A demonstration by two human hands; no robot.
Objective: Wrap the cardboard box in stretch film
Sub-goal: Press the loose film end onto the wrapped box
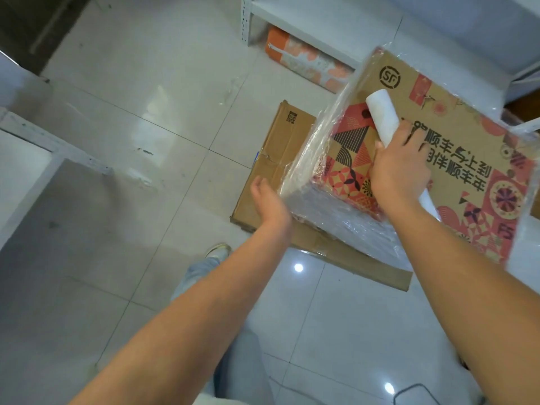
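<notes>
Head view. Left hand [267,200], open and holding nothing, hovered just beside the near corner of the cardboard box [432,153], which lay at two o'clock on flattened cardboard [271,176]. Right hand [400,168] was closed around the stretch film roll [382,118], its long axis running eleven-to-five across the box top. Film [321,141] covered the sides.

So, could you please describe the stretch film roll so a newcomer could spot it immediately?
Find the large printed cardboard box at the right of the view. On its top face lies the stretch film roll, gripped by the right hand. It is the only plain white cylinder there, against red patterns.
</notes>
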